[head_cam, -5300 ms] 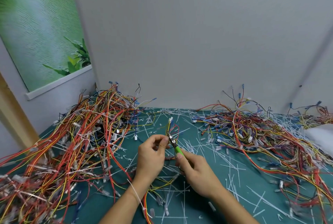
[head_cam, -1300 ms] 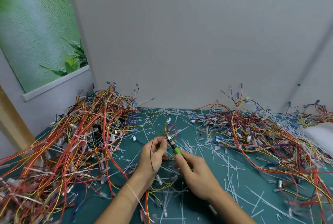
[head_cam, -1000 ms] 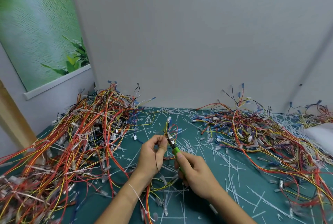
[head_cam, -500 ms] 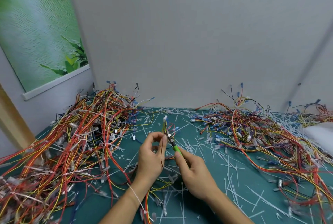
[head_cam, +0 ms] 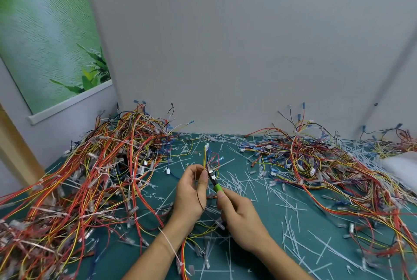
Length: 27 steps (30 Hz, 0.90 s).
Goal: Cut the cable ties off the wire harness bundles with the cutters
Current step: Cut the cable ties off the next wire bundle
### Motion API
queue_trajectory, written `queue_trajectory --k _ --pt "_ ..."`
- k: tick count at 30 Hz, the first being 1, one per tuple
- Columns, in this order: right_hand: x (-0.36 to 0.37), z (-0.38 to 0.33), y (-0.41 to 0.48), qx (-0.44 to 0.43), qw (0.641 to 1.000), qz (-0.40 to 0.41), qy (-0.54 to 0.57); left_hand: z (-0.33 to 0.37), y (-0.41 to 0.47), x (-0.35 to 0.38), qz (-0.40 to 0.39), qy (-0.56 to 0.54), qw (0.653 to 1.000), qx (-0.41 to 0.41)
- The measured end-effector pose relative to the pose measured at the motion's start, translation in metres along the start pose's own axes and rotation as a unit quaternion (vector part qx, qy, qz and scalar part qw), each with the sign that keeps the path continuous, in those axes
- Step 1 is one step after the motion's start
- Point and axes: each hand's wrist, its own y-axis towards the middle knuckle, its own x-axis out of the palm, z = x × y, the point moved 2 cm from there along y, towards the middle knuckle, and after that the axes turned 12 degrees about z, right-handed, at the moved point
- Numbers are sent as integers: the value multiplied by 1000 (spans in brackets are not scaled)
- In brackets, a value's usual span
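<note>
Head camera: the small bundle of yellow, red and blue wires with a white connector (head_cam: 206, 158) has swung upright over the last second, held just above the teal desk (head_cam: 268, 218), so a tie looks lined up for the snip. The left hand (head_cam: 189, 196) pinches it between thumb and fingers. The right hand (head_cam: 239, 216) stays wrapped round the green-handled cutters (head_cam: 214, 181), nose at the bundle beside the left thumb.
</note>
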Motion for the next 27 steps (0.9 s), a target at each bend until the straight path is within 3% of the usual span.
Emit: queue_trajectory --k 4,9,20,27 --pt "0 3 3 49 997 -12 57 0 0 -1 8 -24 999 -29" --pt "-9 1 5 44 998 -29 25 2 3 -2 21 -40 997 -60" --pt "-18 -3 7 2 997 -46 -61 11 5 -4 19 -6 1000 -11" --pt "-15 -4 7 -2 999 -24 -39 6 6 -5 22 -21 999 -27"
